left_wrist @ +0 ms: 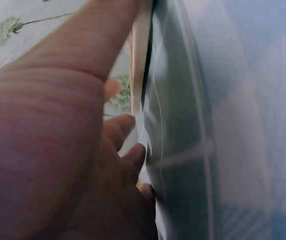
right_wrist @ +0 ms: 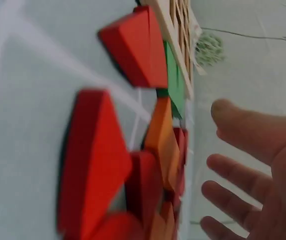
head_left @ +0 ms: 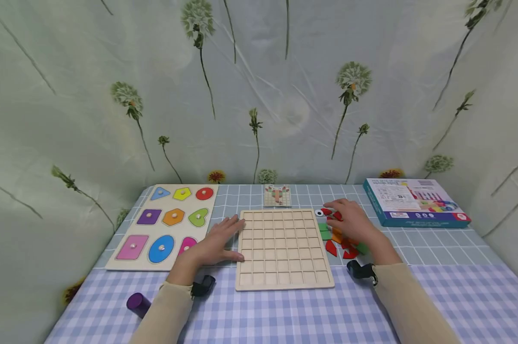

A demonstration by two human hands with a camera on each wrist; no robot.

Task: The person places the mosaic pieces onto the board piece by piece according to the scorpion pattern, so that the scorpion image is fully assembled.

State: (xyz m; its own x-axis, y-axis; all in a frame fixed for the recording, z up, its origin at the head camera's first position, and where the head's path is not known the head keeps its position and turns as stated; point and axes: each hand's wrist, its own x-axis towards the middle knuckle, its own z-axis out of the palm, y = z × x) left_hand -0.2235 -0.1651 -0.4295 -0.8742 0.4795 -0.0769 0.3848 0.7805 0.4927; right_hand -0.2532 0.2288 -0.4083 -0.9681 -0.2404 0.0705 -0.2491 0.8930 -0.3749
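A square wooden board [head_left: 285,248] with a grid of shallow cells lies in front of me. Along its left edge rests my left hand [head_left: 218,243], fingers spread and thumb near the lower part of that edge. My right hand [head_left: 354,222] hovers over a loose group of wooden pieces right of the board, fingers apart and holding nothing. Among them are a red piece [right_wrist: 95,165], an orange piece [right_wrist: 160,132] and a green piece [right_wrist: 174,80]. A round white piece with a dark centre [head_left: 318,213] lies by the board's upper right corner. The hand partly hides the group.
Behind the board is a small patterned picture card [head_left: 277,196]. A knobbed shape puzzle [head_left: 156,228] lies at left, partly under my left forearm. At back right lies a flat teal box [head_left: 414,203]. A purple cylinder [head_left: 138,304] is beside my left sleeve.
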